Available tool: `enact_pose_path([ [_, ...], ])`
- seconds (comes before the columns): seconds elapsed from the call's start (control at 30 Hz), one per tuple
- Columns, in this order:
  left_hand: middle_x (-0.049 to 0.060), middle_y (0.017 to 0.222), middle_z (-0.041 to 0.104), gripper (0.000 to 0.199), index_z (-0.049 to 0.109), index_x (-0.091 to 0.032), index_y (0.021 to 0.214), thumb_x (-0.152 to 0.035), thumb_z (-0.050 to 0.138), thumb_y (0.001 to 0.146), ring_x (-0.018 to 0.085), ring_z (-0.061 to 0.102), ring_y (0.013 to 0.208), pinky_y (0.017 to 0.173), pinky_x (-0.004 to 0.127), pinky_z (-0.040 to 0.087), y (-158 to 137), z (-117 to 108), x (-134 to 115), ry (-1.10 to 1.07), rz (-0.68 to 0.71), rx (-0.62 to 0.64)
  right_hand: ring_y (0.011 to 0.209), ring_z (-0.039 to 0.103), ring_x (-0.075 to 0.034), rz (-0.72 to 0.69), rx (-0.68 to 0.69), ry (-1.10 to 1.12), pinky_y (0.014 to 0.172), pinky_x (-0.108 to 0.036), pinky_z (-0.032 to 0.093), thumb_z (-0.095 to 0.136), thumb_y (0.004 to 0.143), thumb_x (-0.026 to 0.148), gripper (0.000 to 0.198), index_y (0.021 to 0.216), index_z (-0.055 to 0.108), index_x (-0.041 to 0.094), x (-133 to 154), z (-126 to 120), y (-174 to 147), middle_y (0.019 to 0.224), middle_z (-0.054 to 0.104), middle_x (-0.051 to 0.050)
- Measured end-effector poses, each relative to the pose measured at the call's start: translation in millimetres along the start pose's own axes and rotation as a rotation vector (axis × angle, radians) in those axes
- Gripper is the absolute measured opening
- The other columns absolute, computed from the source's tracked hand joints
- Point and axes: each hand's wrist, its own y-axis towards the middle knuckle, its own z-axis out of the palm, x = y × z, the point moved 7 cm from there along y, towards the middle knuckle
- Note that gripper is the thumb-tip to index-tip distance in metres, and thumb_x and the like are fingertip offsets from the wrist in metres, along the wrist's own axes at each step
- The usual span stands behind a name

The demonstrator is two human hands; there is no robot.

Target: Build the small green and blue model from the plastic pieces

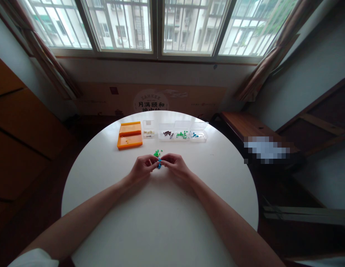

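My left hand [144, 164] and my right hand [176, 164] meet over the middle of the white table, fingers closed in a pinch from both sides. Between the fingertips shows a small cluster of blue pieces [159, 163], perhaps toy building bricks; how they are joined is too small to make out. Both hands grip this cluster. Just beyond the fingertips lies a little heap of loose green pieces [157, 152] on the tabletop.
An orange tray [130, 145] with a few small yellowish bits stands at the back left. Beside it are clear plastic boxes [169, 138] with open lids, holding cream, dark brown, green and blue pieces. The round table [161, 222] curves off towards a wooden bench [239, 128] on the right.
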Motion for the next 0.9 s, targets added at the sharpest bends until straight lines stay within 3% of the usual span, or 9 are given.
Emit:
enact_pose_path([
  [0.9,0.003,0.069,0.061,0.021,0.065,-0.012,0.081,-0.033,0.062,0.078,0.007,0.053,0.046,0.042,0.017,0.042,0.2,-5.5,-3.4,0.044,0.029,-0.063,0.067,0.06,-0.014,-0.01,-0.004,-0.025,0.064,-0.027,0.047,0.069,0.069,0.034,0.024,0.08,0.066,0.013,-7.7,-2.2,0.9,0.074,0.067,-0.005],
])
